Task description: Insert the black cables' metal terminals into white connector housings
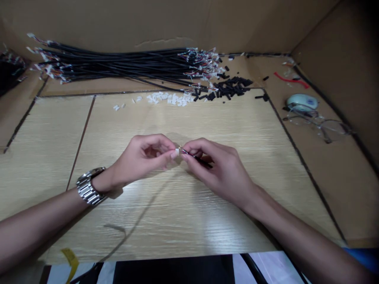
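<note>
Left fingers [164,158] pinch a white connector [177,151], right fingers [192,162] wires [184,151], seemingly not fully joined, with loose connectors [181,99] unused near the far edge of the worktop [237,126].

Brown cardboard walls [177,23] stand behind and right of a pale wood-grain tabletop [166,225] streaked with glare [225,230].

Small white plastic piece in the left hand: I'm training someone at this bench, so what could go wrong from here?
1. The left hand pinches the small white plastic piece by its fingertips, so it might slip onto the pale wood-grain tabletop and be hard to spot.
2. The right hand grips thin coloured wires close to that piece; a hard push or tug could bend them.
</note>
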Action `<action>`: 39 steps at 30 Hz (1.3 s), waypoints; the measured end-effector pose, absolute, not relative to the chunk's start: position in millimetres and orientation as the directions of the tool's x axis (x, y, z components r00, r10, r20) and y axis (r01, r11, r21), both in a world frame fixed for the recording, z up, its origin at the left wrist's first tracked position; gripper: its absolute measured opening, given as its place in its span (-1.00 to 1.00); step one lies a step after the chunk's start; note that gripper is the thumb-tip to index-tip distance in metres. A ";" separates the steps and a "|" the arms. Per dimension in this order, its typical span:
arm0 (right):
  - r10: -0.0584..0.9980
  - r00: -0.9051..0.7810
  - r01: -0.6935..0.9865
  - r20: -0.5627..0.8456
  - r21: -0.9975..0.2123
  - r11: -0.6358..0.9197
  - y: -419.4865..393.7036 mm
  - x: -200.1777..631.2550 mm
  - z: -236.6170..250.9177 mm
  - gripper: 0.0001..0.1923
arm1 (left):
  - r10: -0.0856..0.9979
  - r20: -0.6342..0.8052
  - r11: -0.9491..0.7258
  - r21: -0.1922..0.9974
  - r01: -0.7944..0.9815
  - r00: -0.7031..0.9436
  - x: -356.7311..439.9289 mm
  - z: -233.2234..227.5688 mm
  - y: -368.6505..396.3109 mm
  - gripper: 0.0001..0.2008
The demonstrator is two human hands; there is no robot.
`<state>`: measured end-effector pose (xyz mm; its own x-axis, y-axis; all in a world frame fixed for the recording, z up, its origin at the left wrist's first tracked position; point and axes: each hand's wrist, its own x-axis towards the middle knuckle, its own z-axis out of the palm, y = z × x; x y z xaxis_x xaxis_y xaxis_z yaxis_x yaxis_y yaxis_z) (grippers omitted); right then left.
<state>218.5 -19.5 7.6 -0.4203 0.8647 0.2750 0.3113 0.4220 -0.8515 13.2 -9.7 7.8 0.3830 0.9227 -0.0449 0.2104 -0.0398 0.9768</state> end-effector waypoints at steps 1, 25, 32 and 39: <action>0.842 -0.430 0.334 0.325 -0.809 0.483 -19.9 219.0 6.9 -0.96 | 0.915 -0.078 0.004 0.983 0.185 0.396 13.1 8.0 -8.6 -0.86; 0.861 -0.369 0.289 0.349 -0.838 0.463 -22.8 214.2 2.5 -0.96 | 0.828 -0.217 0.245 0.969 0.014 0.517 11.1 12.3 2.7 -0.79; 0.940 -0.342 0.115 0.017 -0.992 0.060 -20.9 210.3 9.6 -0.94 | 0.872 -0.156 0.161 0.986 0.028 0.465 12.2 9.9 -3.3 -0.86; 0.942 -0.313 0.067 -0.123 -0.992 -0.108 -16.2 212.6 14.5 -0.92 | 0.921 -0.060 0.014 0.992 0.122 0.384 14.6 6.8 -9.6 -0.90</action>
<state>212.6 -16.2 14.5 -0.3127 0.9418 -0.1234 0.0670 -0.1077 -0.9919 14.6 -9.6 6.8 0.3842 0.9213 -0.0598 0.1216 0.0137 0.9925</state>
